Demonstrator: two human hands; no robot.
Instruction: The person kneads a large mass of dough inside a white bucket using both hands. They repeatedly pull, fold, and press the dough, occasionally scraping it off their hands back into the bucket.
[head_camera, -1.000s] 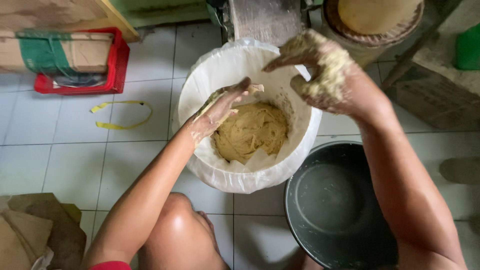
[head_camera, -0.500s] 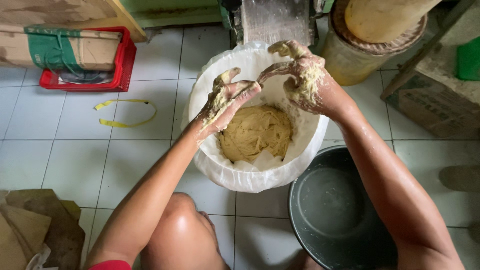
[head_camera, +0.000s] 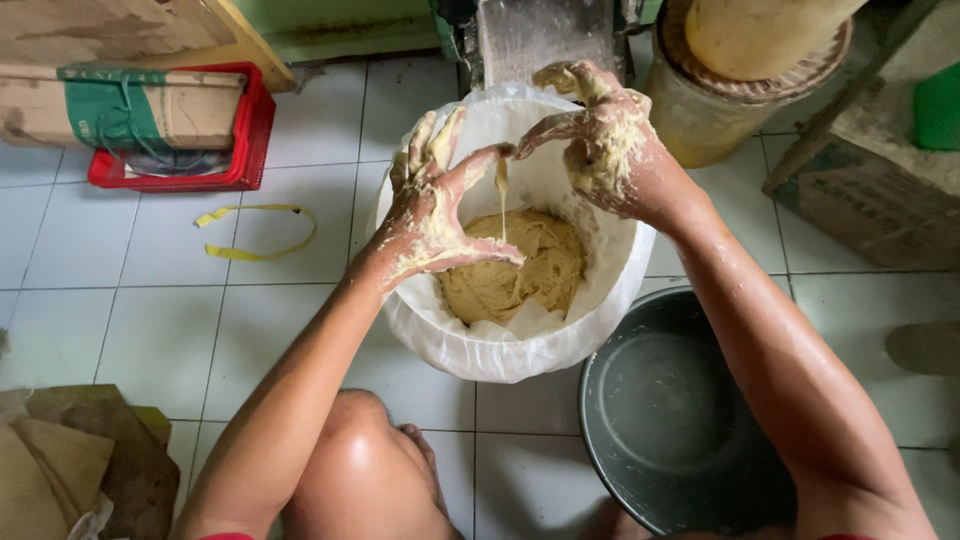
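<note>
A bucket lined with a white plastic bag (head_camera: 455, 350) stands on the tiled floor and holds a mound of yellowish dough (head_camera: 520, 270). My left hand (head_camera: 435, 215) hovers over the bucket's left side, fingers spread and smeared with dough. My right hand (head_camera: 600, 135) is above the far rim, also coated. The right fingertips pinch at the left hand's finger, and a thin strand of dough (head_camera: 501, 195) drips from there toward the mound. Neither hand grips a lump.
A dark metal basin (head_camera: 660, 410) sits to the right of the bucket. A red crate (head_camera: 245, 150) with a cardboard box is at the far left, a yellow strap (head_camera: 255, 235) lies on the tiles, a round container (head_camera: 730, 95) stands behind, and brown paper (head_camera: 70, 460) lies at the lower left.
My hands have come together above the bucket. The right hand dropped from the upper right to the left hand's fingers and scrapes dough off, which now strings down.
</note>
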